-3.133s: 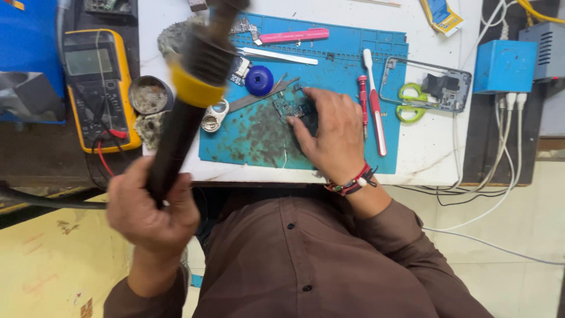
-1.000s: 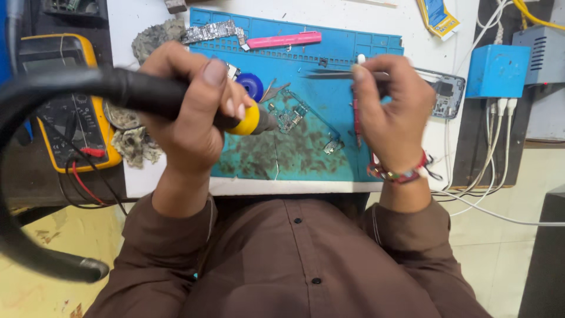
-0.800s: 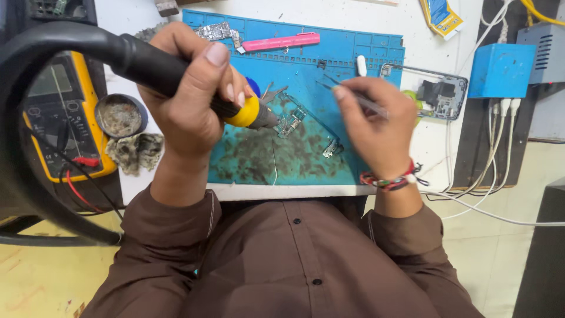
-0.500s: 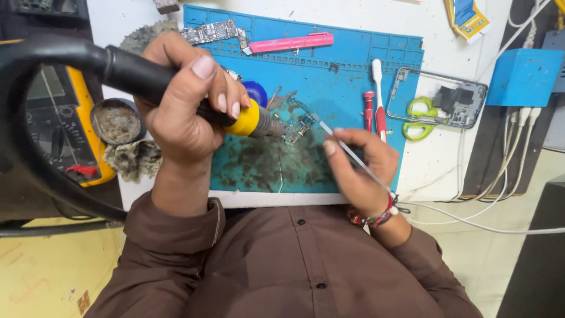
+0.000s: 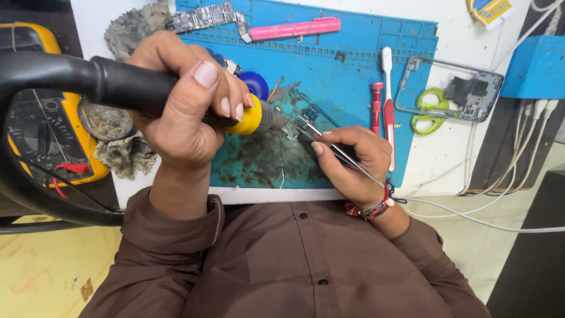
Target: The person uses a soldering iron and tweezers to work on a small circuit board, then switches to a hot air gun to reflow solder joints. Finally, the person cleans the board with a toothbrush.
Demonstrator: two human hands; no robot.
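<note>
Small board (image 5: 297,125) sat on the blue mat (image 5: 353,70), roughly mid-mat, right under the nozzle of the hot-air wand (image 5: 176,97). Left hand (image 5: 182,112) was wrapped tight round the wand's black handle, fingers (image 5: 226,106) curled over the yellow collar, thumb on top. Right hand (image 5: 353,159) pinched thin tweezers (image 5: 332,147), fingers closed on them, tips touching the board from the right. Hard to tell what the tweezers actually gripped, too small. Further out on the mat: red screwdriver (image 5: 376,106) and white toothbrush (image 5: 388,100) side by side, pink tool (image 5: 294,28) along the top edge. Off the mat on the white desk (image 5: 447,153), green scissors (image 5: 428,112) under a clear phone frame (image 5: 450,88). Yellow multimeter (image 5: 41,135) far left.
</note>
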